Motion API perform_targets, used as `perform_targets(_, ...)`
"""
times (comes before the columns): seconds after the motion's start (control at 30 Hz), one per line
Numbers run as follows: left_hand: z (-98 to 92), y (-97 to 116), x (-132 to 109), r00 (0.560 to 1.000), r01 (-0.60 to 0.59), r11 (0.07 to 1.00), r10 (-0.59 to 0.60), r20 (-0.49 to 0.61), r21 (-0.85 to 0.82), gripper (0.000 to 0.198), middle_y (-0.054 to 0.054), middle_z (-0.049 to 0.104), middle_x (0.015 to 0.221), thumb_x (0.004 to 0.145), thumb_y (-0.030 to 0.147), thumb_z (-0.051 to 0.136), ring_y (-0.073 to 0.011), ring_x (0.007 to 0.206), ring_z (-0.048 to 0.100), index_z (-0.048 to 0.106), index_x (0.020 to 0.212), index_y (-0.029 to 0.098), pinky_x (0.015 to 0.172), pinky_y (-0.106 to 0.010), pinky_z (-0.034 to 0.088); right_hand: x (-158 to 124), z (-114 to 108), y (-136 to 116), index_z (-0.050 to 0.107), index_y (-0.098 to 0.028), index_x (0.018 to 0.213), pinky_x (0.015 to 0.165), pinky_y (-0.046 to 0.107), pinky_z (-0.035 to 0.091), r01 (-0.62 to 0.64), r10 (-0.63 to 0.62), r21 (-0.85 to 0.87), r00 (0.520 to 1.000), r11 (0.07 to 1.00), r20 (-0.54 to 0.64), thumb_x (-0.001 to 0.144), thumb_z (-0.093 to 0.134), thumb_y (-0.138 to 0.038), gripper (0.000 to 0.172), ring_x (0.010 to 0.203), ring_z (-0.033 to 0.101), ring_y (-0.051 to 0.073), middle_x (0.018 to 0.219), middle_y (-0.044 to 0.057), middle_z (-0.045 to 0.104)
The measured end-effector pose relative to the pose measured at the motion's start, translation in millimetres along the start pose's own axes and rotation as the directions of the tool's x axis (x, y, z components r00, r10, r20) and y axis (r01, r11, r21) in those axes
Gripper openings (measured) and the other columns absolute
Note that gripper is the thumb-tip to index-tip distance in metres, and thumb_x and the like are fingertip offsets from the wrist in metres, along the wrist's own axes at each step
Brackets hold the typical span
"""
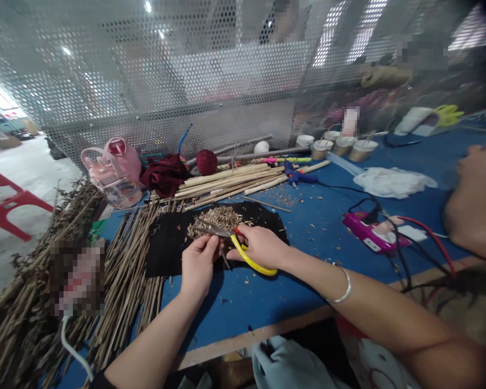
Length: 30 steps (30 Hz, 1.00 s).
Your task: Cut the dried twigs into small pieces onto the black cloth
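The right hand (261, 246) grips the scissors (234, 237) by the yellow handles (256, 264), above chips (221, 215) on black cloth (164, 246). Their long axis slants, blades (216, 229) pointing left and slightly away. The left hand (197, 265) bends its fingers beside the blades; I cannot tell what it holds.

Scissors (242, 253) — 1, glue gun (295, 175) — 1

Scissors (254, 263) handle partly hidden by right hand (263, 246). Another person's arm (478, 202) blurred, cut by right edge. Red chair (14, 204) cut off left. Pixelated patch (78, 278) unreadable.
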<state>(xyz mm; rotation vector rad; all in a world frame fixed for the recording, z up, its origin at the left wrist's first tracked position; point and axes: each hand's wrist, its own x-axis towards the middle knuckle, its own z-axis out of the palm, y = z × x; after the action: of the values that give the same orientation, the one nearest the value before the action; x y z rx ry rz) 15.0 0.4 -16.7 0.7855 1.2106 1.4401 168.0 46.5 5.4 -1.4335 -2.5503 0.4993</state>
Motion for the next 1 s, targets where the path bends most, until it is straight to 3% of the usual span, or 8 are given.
perform_targets(0.17, 2.4, -1, -3, 0.999, 0.037, 0.998, -0.036, -0.024, 0.047, 0.031, -0.005, 0.068, 0.081, 0.063, 0.033, 0.070, -0.0130, 0.070, 0.060, 0.067, 0.087, 0.014, 0.067, -0.024, 0.047, 0, -1, 1, 0.048, -0.019, 0.083, 0.053, 0.023, 0.030, -0.016, 0.018, 0.045, 0.999, 0.999, -0.047, 0.069, 0.050, -0.067, 0.050, 0.065, 0.056, 0.017, 0.076, 0.004, 0.061)
perform_targets(0.43, 3.5, 0, -8, 0.998, -0.011, 0.990, 0.002, 0.062, 0.143, 0.023, -0.004, 0.066, 0.069, 0.068, 0.034, 0.066, -0.0107, 0.061, 0.056, 0.068, 0.074, 0.011, 0.058, -0.021, 0.045, -1, 5, -1, 0.044, -0.018, 0.090, 0.060, 0.025, 0.034, 0.055, -0.049, 0.079, 0.996, 0.995, -0.075, 0.053, 0.064, -0.067, 0.065, 0.076, 0.056, 0.020, 0.086, 0.006, 0.058)
perform_targets(0.63, 3.1, -1, -8, 0.998, 0.019, 0.994, -0.026, 0.061, 0.108, 0.026, -0.004, 0.067, 0.075, 0.065, 0.035, 0.068, -0.0116, 0.064, 0.057, 0.069, 0.077, 0.012, 0.063, -0.023, 0.048, 0, 8, -2, 0.046, -0.019, 0.086, 0.054, 0.024, 0.027, -0.010, 0.014, 0.042, 0.996, 0.999, -0.083, 0.068, 0.052, -0.067, 0.053, 0.064, 0.055, 0.017, 0.075, 0.003, 0.059)
perform_targets(1.0, 2.2, -5, -5, 0.999, 0.022, 0.997, -0.021, -0.028, 0.070, 0.032, -0.004, 0.067, 0.076, 0.064, 0.035, 0.070, -0.0090, 0.062, 0.057, 0.068, 0.088, 0.014, 0.061, -0.021, 0.047, 7, 10, 8, 0.049, -0.019, 0.075, 0.050, 0.022, 0.024, 0.032, -0.028, 0.080, 0.998, 0.996, -0.050, 0.076, 0.043, -0.065, 0.047, 0.054, 0.047, 0.011, 0.065, 0.001, 0.057)
